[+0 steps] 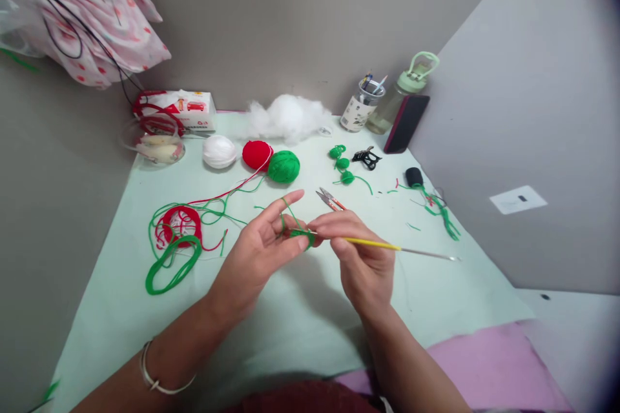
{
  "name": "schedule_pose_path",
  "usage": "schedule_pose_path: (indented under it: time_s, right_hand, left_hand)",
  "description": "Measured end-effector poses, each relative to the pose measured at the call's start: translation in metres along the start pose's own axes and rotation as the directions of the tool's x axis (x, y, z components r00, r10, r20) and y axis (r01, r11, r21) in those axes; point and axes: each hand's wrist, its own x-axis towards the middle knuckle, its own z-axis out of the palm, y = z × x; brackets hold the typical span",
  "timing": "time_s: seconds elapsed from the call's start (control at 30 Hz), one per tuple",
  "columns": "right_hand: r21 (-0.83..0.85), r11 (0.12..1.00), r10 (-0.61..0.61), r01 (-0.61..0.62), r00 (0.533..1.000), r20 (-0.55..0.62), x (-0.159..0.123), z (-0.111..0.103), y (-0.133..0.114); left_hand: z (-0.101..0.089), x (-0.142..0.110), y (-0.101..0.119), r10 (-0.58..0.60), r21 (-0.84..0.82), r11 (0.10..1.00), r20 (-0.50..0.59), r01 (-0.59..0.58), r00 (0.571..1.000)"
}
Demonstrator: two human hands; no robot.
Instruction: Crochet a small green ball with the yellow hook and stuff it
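Observation:
My left hand point(264, 242) pinches a small piece of green crochet work point(310, 240), with green yarn looped over the raised index finger. In my right hand point(365, 258) is a crochet hook point(372, 242) with a yellow grip, held like a pencil. Its near tip meets the green work between both hands; the other metal end points right. Just beyond my fingers lie thread snips point(330, 199) with orange handles. Behind them, a green yarn ball point(283, 167) rests against a red yarn ball point(256, 155). The exact stitch is partly hidden by my fingers.
Loose red and green yarn point(181, 226) is heaped at left. A white yarn ball point(219, 151), fluffy stuffing point(289, 117) and a tissue pack point(198, 110) line the back. Small green crocheted pieces point(342, 163), a black claw clip point(367, 158), a pen cup point(359, 108), bottle point(411, 80) and phone point(407, 124) stand right.

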Motion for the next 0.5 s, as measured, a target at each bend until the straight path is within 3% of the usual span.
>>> schedule_pose_path:
  time_s: [0.07, 0.2, 0.3, 0.37, 0.5]
  right_hand:
    - [0.094, 0.993, 0.075, -0.072, 0.997, -0.022, 0.002, -0.002, 0.000]
    - [0.268, 0.939, 0.233, -0.213, 0.972, -0.044, 0.011, -0.009, 0.000]
    - [0.357, 0.888, 0.308, -0.291, 0.951, 0.011, 0.015, -0.011, -0.001]
    - [0.361, 0.890, 0.285, -0.279, 0.958, 0.038, 0.014, -0.010, 0.000]
    - [0.161, 0.982, 0.098, -0.097, 0.995, 0.001, 0.005, -0.005, 0.004]
  left_hand:
    - [-0.002, 0.000, 0.003, -0.044, -0.050, 0.998, 0.023, 0.046, 0.999]
    - [-0.003, 0.002, 0.007, -0.121, -0.159, 0.976, 0.177, 0.149, 0.977]
    - [0.000, 0.001, 0.005, -0.096, -0.174, 0.976, 0.197, 0.132, 0.976]
    - [0.002, 0.000, 0.002, -0.060, -0.123, 0.989, 0.133, 0.077, 0.989]
    - [0.004, -0.003, -0.004, 0.038, 0.046, 0.998, 0.034, -0.040, 0.999]
